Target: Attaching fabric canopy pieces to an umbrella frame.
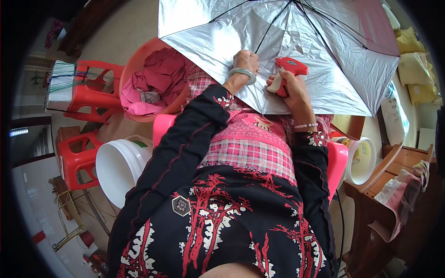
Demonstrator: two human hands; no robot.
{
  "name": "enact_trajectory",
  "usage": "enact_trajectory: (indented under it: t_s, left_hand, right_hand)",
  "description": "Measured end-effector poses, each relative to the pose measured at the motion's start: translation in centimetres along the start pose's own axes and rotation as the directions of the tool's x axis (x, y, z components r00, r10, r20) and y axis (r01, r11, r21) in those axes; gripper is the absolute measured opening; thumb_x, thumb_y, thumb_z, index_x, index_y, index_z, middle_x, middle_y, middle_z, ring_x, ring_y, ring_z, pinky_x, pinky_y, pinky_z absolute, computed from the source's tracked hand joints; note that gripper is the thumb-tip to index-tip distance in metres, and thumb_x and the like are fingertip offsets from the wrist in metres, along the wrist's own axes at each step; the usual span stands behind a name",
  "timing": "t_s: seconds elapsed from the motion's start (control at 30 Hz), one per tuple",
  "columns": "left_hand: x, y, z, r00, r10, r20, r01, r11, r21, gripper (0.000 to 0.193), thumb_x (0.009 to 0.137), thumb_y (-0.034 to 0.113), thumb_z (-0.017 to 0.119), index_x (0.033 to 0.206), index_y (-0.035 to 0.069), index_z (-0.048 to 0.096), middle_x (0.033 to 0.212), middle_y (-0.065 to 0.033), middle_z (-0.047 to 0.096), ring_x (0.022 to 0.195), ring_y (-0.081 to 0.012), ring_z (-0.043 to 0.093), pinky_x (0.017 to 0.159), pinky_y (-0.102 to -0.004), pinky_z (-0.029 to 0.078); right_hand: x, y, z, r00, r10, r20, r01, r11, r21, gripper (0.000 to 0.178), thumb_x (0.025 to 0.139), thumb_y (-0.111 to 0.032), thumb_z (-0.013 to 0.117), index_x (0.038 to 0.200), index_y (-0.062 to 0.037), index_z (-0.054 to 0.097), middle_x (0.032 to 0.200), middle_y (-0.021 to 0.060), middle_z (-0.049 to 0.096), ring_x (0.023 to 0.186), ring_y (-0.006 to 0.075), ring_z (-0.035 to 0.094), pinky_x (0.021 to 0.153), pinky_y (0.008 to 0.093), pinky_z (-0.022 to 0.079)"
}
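An opened umbrella (320, 88) lies across my lap, its silver lining toward me and its dark ribs (273, 28) fanning out from the top. My left hand (244, 61), with a pale bangle at the wrist, is closed at one rib over the silver cloth; the fingertips are mostly hidden. To its right, my right hand (293, 88) wraps around a red pistol-shaped hand tool (296, 67) with a pale trigger part. The tool is held just above the lining, and its exact kind is unclear.
At left, an orange-red basin (131, 69) holds pink cloth (160, 74). Red stools (79, 157) and a white bucket (116, 167) stand nearby. Another bucket (364, 160) and a wooden bench (378, 169) are at right. Pink chair arms (337, 162) flank me.
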State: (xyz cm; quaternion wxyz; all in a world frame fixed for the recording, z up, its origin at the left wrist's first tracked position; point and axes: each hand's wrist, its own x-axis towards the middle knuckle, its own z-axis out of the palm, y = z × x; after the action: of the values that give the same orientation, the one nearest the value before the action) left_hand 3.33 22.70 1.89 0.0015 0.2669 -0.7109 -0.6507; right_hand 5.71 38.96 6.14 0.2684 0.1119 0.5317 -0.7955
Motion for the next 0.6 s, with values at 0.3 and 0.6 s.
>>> enact_trajectory:
  t_s: [0.3, 0.6]
  left_hand:
    - [1.0, 0.1, -0.8, 0.92, 0.35, 0.176, -0.391, 0.81, 0.436, 0.022, 0.081, 0.013, 0.046, 0.072, -0.005, 0.056, 0.058, -0.0099, 0.056, 0.039, -0.015, 0.051, 0.034, -0.0283, 0.042]
    - [0.3, 0.6, -0.1, 0.94, 0.106, 0.323, -0.136, 0.988, 0.071, 0.021, 0.082, 0.01, 0.044, 0.075, -0.004, 0.057, 0.057, -0.0074, 0.055, 0.04, -0.0136, 0.049, 0.036, -0.026, 0.04]
  right_hand:
    - [1.2, 0.3, 0.0, 0.983, 0.109, 0.146, -0.123, 0.988, 0.094, 0.029, 0.083, -0.013, 0.044, 0.104, 0.0073, 0.044, 0.088, 0.0192, 0.058, 0.075, 0.0283, 0.061, 0.071, 0.0411, 0.053]
    - [1.4, 0.2, -0.1, 0.969, 0.134, 0.208, -0.157, 0.983, 0.099, 0.028, 0.084, -0.013, 0.044, 0.106, 0.0044, 0.044, 0.086, 0.0171, 0.059, 0.076, 0.0258, 0.061, 0.071, 0.042, 0.053]
